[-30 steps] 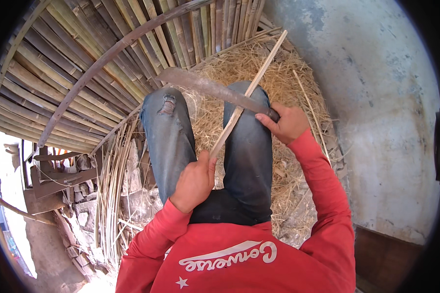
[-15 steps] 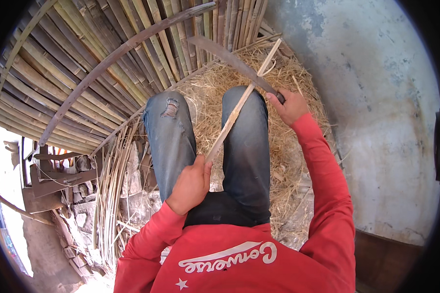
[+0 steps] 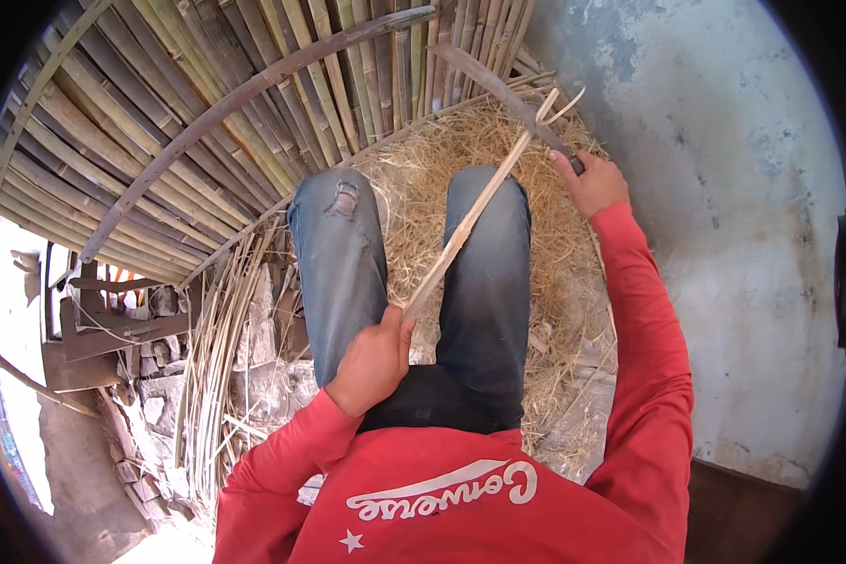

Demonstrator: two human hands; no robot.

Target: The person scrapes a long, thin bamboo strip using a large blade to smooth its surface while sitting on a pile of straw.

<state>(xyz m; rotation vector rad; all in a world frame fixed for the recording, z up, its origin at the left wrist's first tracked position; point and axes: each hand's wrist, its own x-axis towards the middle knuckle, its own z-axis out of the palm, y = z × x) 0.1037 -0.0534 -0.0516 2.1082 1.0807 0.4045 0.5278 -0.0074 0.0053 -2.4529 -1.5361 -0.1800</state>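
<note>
My left hand (image 3: 371,362) is closed round the near end of a pale bamboo strip (image 3: 465,230), which slants away to the right above my right thigh. A long, dark-bladed knife (image 3: 484,77) crosses the strip close to its far end. Its dark handle, mostly hidden by the fingers, sits in the closed grip of my right hand (image 3: 597,184). Beside the blade, a thin curled shaving (image 3: 567,105) stands away from the strip's far end.
A fence of bamboo poles (image 3: 207,122) spans the far left. Straw-like shavings (image 3: 569,244) cover the ground around my knees. A bundle of thin strips (image 3: 218,376) leans at the left, near stones and bricks (image 3: 164,414). A weathered wall (image 3: 733,244) rises on the right.
My right hand and the knife have moved outward and to the right along the strip, nearer its far end. The shaving stands out longer. My left hand keeps its hold.
</note>
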